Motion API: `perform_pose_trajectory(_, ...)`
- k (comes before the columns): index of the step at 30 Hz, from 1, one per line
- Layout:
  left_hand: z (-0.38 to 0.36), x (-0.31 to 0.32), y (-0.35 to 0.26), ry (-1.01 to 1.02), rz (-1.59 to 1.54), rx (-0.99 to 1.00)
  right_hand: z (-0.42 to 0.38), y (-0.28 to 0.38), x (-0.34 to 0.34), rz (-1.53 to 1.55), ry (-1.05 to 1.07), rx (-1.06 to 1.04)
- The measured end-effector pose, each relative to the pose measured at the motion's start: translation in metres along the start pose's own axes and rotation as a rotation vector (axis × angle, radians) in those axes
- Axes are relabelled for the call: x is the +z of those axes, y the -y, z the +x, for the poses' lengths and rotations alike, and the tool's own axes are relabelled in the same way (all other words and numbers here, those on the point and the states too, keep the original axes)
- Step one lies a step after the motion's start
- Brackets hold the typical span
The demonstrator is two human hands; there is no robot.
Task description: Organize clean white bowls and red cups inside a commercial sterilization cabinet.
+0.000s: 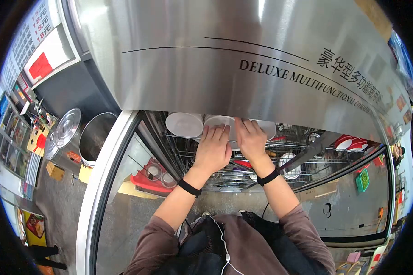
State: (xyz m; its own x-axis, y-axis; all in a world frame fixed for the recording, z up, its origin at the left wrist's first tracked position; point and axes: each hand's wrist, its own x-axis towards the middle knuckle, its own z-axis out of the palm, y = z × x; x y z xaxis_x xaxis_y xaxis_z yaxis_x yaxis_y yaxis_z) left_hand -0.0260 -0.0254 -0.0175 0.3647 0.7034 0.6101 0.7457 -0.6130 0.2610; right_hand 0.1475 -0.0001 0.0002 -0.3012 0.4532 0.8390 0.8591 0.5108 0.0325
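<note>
My left hand (214,150) reaches into a glass-doored cabinet, its fingers stretched out over a white dish (220,120) on the upper wire rack. Close beside it, my right hand (251,140) lies with extended fingers at the right side of that same dish. The fingertips seem to touch it, though their undersides are hidden. Another white dish (184,124) sits left of my left hand. Right of my right hand, a further white dish (267,129) shows partly behind the fingers. A black band circles each wrist.
The steel cabinet front (243,73) overhangs my hands. Lower wire racks hold small dishes (290,166) and red-and-white bowls (351,143). An open glass door (88,201) stands at left, near a large metal pot (97,137). Behind its glass is a red tray (152,178).
</note>
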Motion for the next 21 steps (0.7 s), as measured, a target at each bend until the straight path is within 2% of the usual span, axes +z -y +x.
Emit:
perform_pose_trajectory(3, 0.007, 0.005, -0.001, -0.018, 0.052, 0.001, 0.004, 0.007, 0.0, -0.031, 0.08, 0.102)
perform_pose_trajectory(5, 0.009, 0.008, 0.001, 0.045, 0.05, -0.012, 0.002, 0.004, 0.001, -0.032, 0.133, 0.143)
perform_pose_trajectory(8, 0.011, 0.006, 0.001, 0.032, 0.02, 0.017, 0.008, 0.003, -0.031, 0.076, 0.031, 0.179)
perform_pose_trajectory(9, 0.011, 0.005, 0.001, -0.003, 0.0, 0.039, 0.001, -0.01, -0.035, 0.054, -0.055, 0.234)
perform_pose_trajectory(10, 0.012, 0.002, 0.0, -0.041, -0.02, 0.058, -0.011, -0.024, -0.042, -0.008, -0.025, 0.342)
perform_pose_trajectory(12, 0.011, -0.005, -0.01, -0.075, -0.145, 0.092, -0.016, -0.05, -0.055, -0.094, -0.11, 0.515)
perform_pose_trajectory(15, 0.015, -0.003, -0.034, -0.13, -0.213, 0.191, -0.009, -0.076, -0.077, -0.112, 0.392, 0.928)
perform_pose_trajectory(18, 0.032, 0.0, -0.063, -0.019, -0.094, 0.127, -0.031, -0.099, -0.054, 0.064, 0.378, 0.762)
perform_pose_trajectory(19, 0.03, 0.008, -0.064, -0.02, -0.072, 0.124, -0.034, -0.101, -0.053, 0.022, 0.495, 0.815)
perform_pose_trajectory(21, 0.028, 0.015, -0.064, -0.019, -0.026, 0.095, -0.035, -0.104, -0.05, 0.061, 0.48, 0.828)
